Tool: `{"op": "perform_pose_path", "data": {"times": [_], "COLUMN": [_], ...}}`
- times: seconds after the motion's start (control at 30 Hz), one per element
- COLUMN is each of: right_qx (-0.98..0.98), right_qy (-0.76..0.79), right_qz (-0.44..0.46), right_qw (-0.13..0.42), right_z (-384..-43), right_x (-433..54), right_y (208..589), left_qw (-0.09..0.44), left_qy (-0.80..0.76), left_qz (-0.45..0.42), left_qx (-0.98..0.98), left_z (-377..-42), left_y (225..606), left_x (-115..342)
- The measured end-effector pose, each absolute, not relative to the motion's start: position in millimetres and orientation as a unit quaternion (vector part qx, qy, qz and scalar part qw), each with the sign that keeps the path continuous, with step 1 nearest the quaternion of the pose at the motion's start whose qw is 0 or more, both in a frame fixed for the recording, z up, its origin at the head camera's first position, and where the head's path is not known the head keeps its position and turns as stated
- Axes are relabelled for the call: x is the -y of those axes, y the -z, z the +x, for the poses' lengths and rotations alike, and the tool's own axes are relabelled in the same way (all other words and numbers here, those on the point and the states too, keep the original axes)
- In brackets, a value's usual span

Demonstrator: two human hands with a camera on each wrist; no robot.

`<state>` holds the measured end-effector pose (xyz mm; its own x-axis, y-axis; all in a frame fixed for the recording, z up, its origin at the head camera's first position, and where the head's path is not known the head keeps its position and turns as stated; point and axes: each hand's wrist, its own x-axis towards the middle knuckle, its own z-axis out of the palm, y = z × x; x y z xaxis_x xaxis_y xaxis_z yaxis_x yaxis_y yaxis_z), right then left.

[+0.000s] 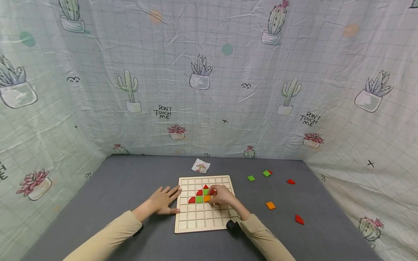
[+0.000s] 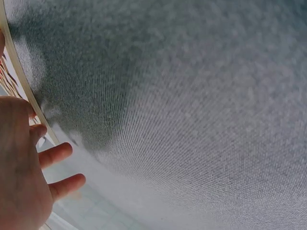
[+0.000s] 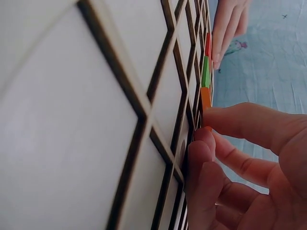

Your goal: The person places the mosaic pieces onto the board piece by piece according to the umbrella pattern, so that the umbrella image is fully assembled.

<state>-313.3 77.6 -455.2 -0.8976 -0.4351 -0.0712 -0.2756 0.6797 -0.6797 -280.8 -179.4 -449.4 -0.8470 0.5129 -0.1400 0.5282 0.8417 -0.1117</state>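
A square wooden grid board [image 1: 192, 225] lies on the table with red, green and orange tiles in its cells. The left hand [image 1: 162, 200] rests at the board's left edge, fingers spread, fingertips and thumb at the rim; the left wrist view also shows this hand [image 2: 21, 167] by the edge. Over the board, the right hand [image 1: 222, 195] has its thumb and fingertips pinched together at an orange square tile [image 3: 205, 97], beside a green square tile [image 1: 199, 199]. A red quarter-round tile [image 1: 192, 200] sits further left; a red triangle [image 1: 206, 187] tops the group. The fingers partly hide another red tile.
Loose on the table to the right lie green squares [image 1: 251, 178], one overlapping a red piece, an orange square [image 1: 270, 205] and red quarter-round tiles [image 1: 299, 219]. A small pattern card [image 1: 200, 166] lies behind the board. Patterned cloth [image 1: 215, 119] surrounds the table's back and sides.
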Motion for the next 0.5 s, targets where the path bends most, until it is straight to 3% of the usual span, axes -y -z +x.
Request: {"op": "perform_pose_path", "data": {"times": [0.5], "right_qx": [-0.906], "right_qy": [0.356], "right_qz": [-0.202], "right_qw": [0.104], "right_z": [-312], "right_x": [-80], "right_y": [454], "left_qw": [0.031], "left_qy": [0.06], "left_qz": [0.294], "left_qx": [-0.953], "left_z": [-283], "left_y": [460], "left_x": [188]}}
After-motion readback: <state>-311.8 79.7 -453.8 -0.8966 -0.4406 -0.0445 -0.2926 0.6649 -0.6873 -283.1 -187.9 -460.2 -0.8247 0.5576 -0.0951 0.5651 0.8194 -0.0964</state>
